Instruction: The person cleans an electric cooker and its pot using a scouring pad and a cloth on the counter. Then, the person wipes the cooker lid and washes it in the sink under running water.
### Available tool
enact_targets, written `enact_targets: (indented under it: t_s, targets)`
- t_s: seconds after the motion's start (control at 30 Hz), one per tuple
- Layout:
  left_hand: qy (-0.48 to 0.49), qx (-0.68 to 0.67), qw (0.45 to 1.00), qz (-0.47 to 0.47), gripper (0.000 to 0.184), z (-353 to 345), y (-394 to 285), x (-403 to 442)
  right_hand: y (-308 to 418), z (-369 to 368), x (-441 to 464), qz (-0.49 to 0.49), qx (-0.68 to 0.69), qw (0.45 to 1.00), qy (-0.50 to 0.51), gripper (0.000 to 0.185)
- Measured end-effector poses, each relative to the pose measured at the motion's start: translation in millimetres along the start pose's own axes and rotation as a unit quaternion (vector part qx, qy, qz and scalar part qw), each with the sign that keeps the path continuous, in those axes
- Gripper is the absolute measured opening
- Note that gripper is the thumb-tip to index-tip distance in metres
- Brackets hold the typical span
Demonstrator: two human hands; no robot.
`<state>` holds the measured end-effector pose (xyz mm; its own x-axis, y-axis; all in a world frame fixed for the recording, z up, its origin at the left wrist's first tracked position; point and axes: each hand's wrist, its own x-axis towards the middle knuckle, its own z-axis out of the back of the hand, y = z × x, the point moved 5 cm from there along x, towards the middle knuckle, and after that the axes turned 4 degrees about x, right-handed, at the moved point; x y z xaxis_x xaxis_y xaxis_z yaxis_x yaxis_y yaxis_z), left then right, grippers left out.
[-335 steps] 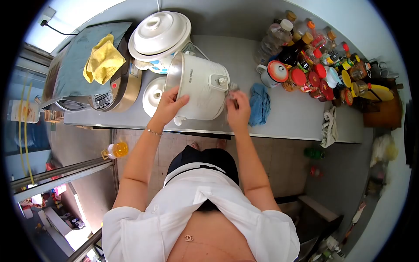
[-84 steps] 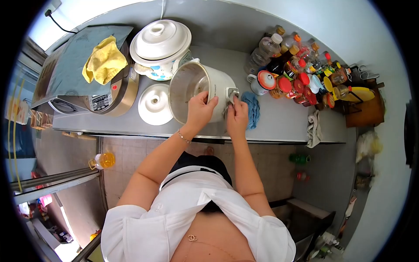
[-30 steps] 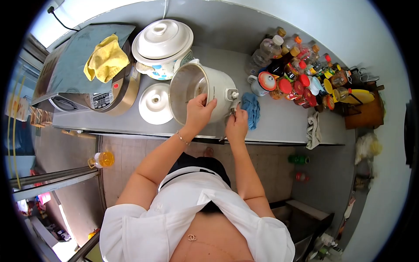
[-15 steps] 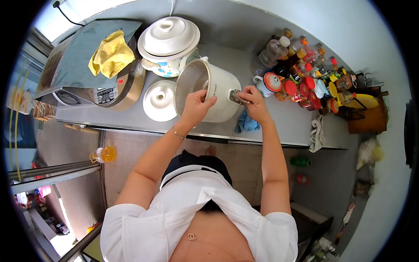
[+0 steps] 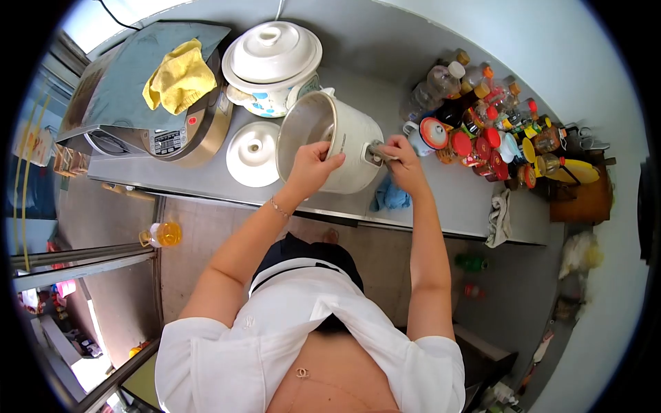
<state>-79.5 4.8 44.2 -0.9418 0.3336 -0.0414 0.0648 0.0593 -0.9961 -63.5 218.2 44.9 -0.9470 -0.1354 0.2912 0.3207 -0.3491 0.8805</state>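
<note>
A white cooker body (image 5: 352, 148) lies tilted on the grey counter (image 5: 451, 199), its open metal mouth facing left. My left hand (image 5: 311, 168) grips its rim, fingers inside and thumb outside. At the control knob on the outer wall, my right hand (image 5: 405, 164) pinches a small grey cloth (image 5: 381, 153) against it. A round white lid (image 5: 253, 154) lies flat left of the cooker. Behind stands a white pot (image 5: 272, 62) with its lid on. Partly hidden by my right hand, a blue cloth (image 5: 391, 195) lies on the counter.
A gold multicooker (image 5: 196, 138) and a covered appliance with a yellow cloth (image 5: 179, 77) on top stand left. Right are an enamel mug (image 5: 428, 135), several jars (image 5: 487, 155) and bottles, and a pale cloth (image 5: 499, 217) over the edge. An oil bottle (image 5: 165, 235) stands below.
My right hand has moved from below the knob up to its right side with the grey cloth. The cooker's mouth has turned more toward the camera since the oldest frame. My left hand still holds the rim.
</note>
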Motion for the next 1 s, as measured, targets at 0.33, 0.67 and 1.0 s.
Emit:
enact_targets:
  t_s: [0.33, 0.67, 1.0]
  targets:
    - [-0.001, -0.026, 1.0, 0.004, 0.018, -3, 1, 0, -13, -2, -4, -0.012, 0.047, 0.999, -0.022, 0.029]
    - [-0.037, -0.031, 0.999, -0.001, 0.016, -3, -1, 0, 2, -35, -49, -0.082, -0.102, 0.973, -0.191, 0.036]
    - [-0.043, -0.021, 0.999, -0.02, 0.014, -5, 2, 0, 41, -53, -46, -0.068, -0.344, 0.91, -0.221, 0.042]
